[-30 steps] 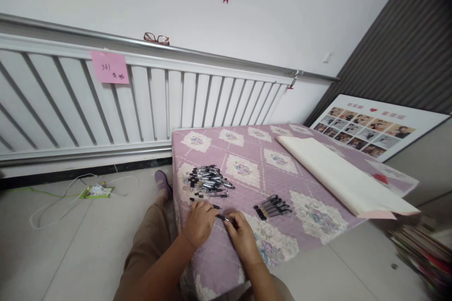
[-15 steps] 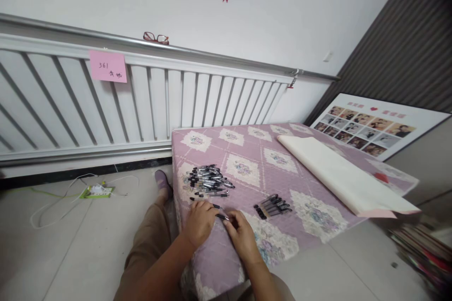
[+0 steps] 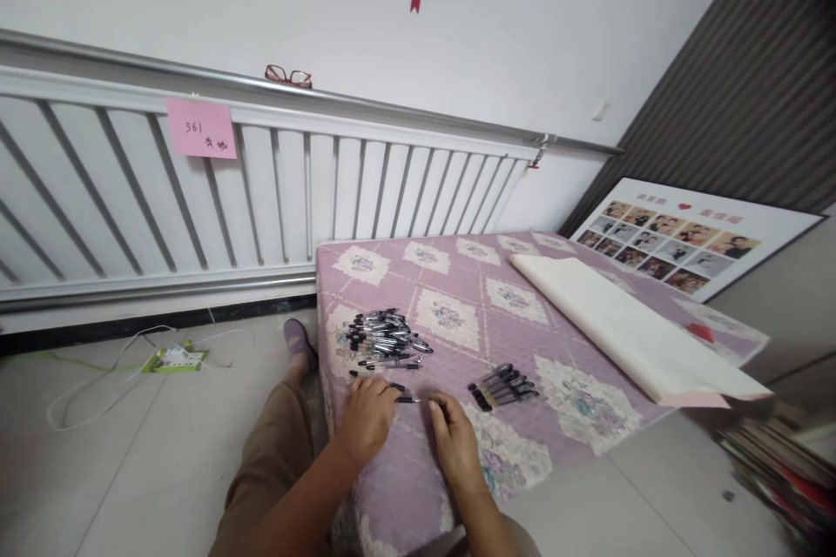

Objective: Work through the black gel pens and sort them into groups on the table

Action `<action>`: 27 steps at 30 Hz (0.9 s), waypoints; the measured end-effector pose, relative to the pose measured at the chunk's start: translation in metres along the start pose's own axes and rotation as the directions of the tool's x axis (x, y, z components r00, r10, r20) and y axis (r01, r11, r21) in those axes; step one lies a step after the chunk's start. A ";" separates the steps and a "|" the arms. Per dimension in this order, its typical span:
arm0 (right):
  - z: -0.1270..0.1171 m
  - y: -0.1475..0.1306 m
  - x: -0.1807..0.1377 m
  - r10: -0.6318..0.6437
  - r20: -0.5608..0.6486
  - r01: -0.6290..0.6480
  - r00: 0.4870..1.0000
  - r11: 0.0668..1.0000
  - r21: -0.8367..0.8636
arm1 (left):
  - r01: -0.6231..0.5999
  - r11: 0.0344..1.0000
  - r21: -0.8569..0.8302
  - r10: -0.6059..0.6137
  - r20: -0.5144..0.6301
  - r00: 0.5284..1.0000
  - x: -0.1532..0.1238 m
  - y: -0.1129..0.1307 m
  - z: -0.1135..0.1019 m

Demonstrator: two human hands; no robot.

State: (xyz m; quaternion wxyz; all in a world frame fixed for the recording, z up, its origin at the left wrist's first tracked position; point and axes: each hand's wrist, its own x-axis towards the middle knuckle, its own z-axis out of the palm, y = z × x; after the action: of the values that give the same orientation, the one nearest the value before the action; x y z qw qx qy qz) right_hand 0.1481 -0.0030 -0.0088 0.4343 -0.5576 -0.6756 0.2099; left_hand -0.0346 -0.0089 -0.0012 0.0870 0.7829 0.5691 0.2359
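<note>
My left hand [image 3: 367, 419] is closed around a pen [image 3: 408, 399], whose pale tip points right out of the fingers. Another black pen [image 3: 356, 374] lies just beyond the knuckles, partly covered by them. A short gap to the right of the tip, my right hand [image 3: 454, 435] has thumb and fingers drawn together; whatever they may pinch is hidden. Ahead of my left hand is a loose pile of black-and-clear pens [image 3: 385, 335]. Several dark pens [image 3: 502, 386] lie side by side in a row beyond my right hand.
A quilted purple floral cover [image 3: 405, 487] spreads under the pens. A large cream sheet [image 3: 607, 322] rests at right, before a photo board [image 3: 666, 235]. A white radiator [image 3: 366, 191] runs along the wall. On the floor at left are a power strip [image 3: 175, 359] and cables.
My right hand has moved slightly right, away from the pen tip, leaving a gap. My left hand keeps its pen in nearly the same place. The view has tilted up a little.
</note>
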 end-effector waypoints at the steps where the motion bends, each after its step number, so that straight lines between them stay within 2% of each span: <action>1: 0.000 0.002 0.000 0.019 -0.030 -0.019 0.999 1.000 0.004 | 0.012 1.000 -0.002 -0.012 0.000 1.000 0.000 0.000 0.000; 3: 0.002 0.006 0.003 0.042 -0.061 -0.042 0.997 0.999 -0.001 | 0.025 1.000 -0.003 -0.025 0.012 1.000 0.001 0.001 0.000; 6: 0.006 0.010 0.013 0.043 -0.041 -0.046 0.998 0.996 -0.073 | 0.049 0.999 0.003 -0.049 0.023 0.999 0.002 0.003 -0.001; 14: 0.019 0.010 0.073 -0.047 0.022 0.050 0.999 0.976 -0.213 | 0.053 0.999 -0.009 -0.053 0.024 0.998 0.003 0.002 -0.001; 20: 0.029 0.009 0.100 -0.068 0.136 0.109 0.988 0.942 -0.317 | 0.063 0.997 -0.047 -0.062 0.025 0.998 0.005 0.000 0.000; 27: 0.024 0.006 0.116 -0.050 0.271 0.153 0.961 0.915 -0.374 | 0.068 0.995 -0.071 -0.067 0.020 0.998 0.006 -0.001 -0.001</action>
State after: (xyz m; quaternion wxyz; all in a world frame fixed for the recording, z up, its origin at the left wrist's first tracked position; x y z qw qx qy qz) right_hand 0.1314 0.1121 0.0145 0.2334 -0.5652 -0.7824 0.1178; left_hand -0.0344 -0.0032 0.0008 0.1281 0.7617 0.5856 0.2460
